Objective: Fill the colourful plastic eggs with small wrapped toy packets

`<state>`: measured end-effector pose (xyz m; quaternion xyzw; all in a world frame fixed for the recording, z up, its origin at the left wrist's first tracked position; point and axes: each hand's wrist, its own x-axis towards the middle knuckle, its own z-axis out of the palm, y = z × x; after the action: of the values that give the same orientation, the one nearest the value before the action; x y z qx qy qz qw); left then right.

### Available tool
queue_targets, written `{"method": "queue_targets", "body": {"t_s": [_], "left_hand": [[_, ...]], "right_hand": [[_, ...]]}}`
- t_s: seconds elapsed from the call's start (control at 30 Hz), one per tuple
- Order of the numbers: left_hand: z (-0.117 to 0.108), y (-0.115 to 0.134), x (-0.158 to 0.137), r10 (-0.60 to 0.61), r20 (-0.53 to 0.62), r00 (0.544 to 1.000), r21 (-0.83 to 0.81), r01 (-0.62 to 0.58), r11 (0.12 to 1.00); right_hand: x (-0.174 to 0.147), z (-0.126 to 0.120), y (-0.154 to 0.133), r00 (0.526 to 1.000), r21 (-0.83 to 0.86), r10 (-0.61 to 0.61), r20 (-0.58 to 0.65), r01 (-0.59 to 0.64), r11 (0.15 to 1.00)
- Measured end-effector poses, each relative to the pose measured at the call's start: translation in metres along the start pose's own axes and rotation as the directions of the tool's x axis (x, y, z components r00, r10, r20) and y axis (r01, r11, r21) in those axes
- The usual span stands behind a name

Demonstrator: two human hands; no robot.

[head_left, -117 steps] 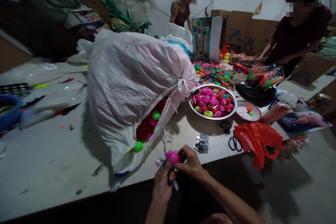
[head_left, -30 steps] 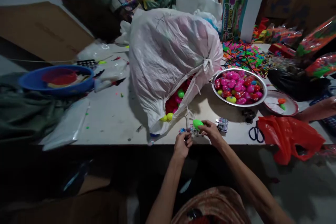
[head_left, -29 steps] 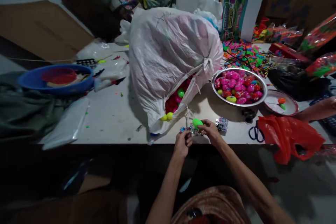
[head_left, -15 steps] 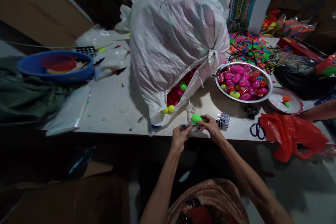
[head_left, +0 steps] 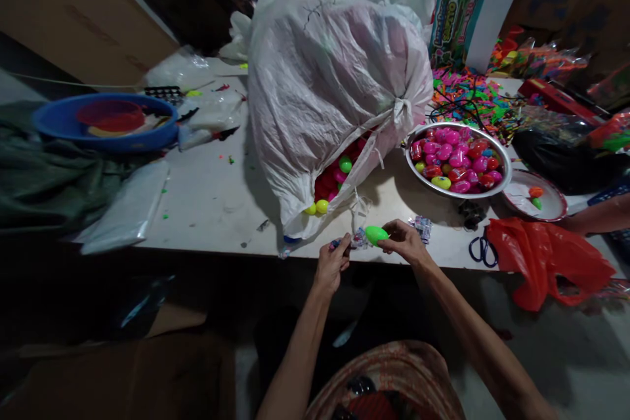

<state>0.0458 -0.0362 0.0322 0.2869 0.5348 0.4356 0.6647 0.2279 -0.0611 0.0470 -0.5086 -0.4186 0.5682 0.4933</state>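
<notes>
Between the fingers of my right hand is a bright green plastic egg, held just over the table's front edge. My left hand is closed on a small dark and bluish item, too small to name for certain. A crinkled clear wrapper piece lies between the hands, close to the egg. Beyond them a big white sack gapes open, with pink, red, green and yellow eggs showing in its mouth. Small printed packets lie beside my right hand.
To the right stand a metal bowl of wrapped eggs and a plate with an orange and a green piece. Scissors and a red plastic bag lie near the edge. Another person's arm reaches in. A blue basin sits left.
My right hand has moved slightly right with the green egg, away from my left hand. The gap between the hands has widened, and the view has shifted a little.
</notes>
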Motion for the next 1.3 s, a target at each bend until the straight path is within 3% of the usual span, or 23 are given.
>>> {"method": "queue_targets", "body": {"t_s": [0.13,0.3,0.4,0.63,0.77,0.93,1.07,1.13,1.23,1.3], "left_hand": [[0.0,0.0,-0.001,-0.035,0.009,0.999,-0.023,0.035,0.999],[-0.002,0.0,-0.002,-0.118,0.122,0.986,-0.06,0.126,0.99],[-0.002,-0.002,-0.003,-0.158,0.153,0.976,-0.108,0.175,0.979],[0.006,-0.006,-0.006,-0.039,0.135,0.99,0.023,0.037,0.999],[0.015,-0.007,-0.005,-0.042,0.108,0.993,-0.072,0.05,0.996],[0.032,-0.012,-0.004,-0.071,0.058,0.996,-0.24,0.083,0.967],[0.041,-0.016,-0.006,-0.068,0.065,0.996,-0.288,0.084,0.954],[0.041,-0.017,-0.007,-0.064,0.075,0.995,-0.251,0.081,0.965],[0.039,-0.018,-0.008,-0.076,0.103,0.992,-0.202,0.096,0.975],[0.037,-0.017,-0.007,-0.091,0.125,0.988,-0.188,0.113,0.976]], "right_hand": [[0.001,-0.003,-0.004,1.0,-0.097,-0.008,0.019,0.01,0.995],[-0.001,-0.007,-0.006,0.998,-0.036,0.038,0.04,-0.037,0.999],[-0.002,-0.008,-0.004,1.0,-0.055,0.03,-0.007,-0.03,0.998],[-0.006,-0.003,0.001,1.0,-0.157,-0.004,0.002,0.004,0.988],[-0.01,0.008,0.009,1.0,-0.052,0.012,-0.027,-0.013,0.999],[-0.011,0.016,0.023,0.977,-0.022,-0.036,-0.211,0.032,0.999],[-0.008,0.013,0.028,0.983,0.093,0.039,-0.177,-0.023,0.995],[-0.008,0.014,0.03,0.979,0.072,-0.003,-0.202,0.018,0.997],[-0.009,0.017,0.033,0.95,-0.122,-0.176,-0.256,0.149,0.981],[-0.01,0.02,0.034,0.945,-0.205,-0.23,-0.232,0.184,0.961]]}}
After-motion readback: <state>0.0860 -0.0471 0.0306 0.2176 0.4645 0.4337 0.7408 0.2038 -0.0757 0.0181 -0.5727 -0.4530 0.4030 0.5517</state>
